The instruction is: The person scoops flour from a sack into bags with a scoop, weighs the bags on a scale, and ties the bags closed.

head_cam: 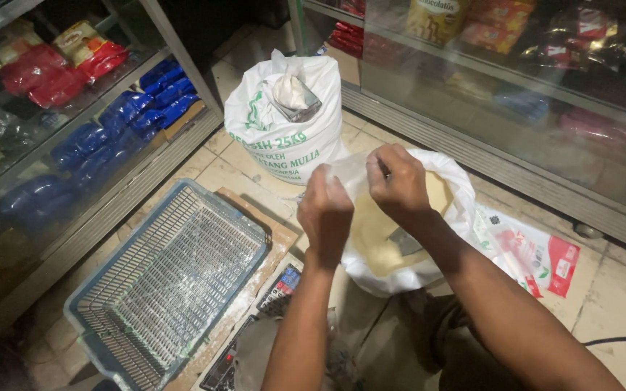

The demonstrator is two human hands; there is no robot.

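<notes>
My left hand [325,213] and my right hand [398,182] are raised together over an open white sack [449,190] of pale yellowish grain. Both hands pinch a small clear plastic bag [348,171] between them, left fingers on its near edge, right fingers on its far edge. A metal scoop [404,241] lies in the grain below my right wrist. Behind stands a second white sack [284,119] with green print, holding white powder and a metal scoop [296,101].
A blue-grey plastic basket [168,279] lies on a wooden board at the left. A calculator-like device [281,287] sits below my left arm. Glass display shelves with packaged goods stand left [74,123] and right [516,87]. A red-and-white empty bag [537,257] lies on the tiled floor.
</notes>
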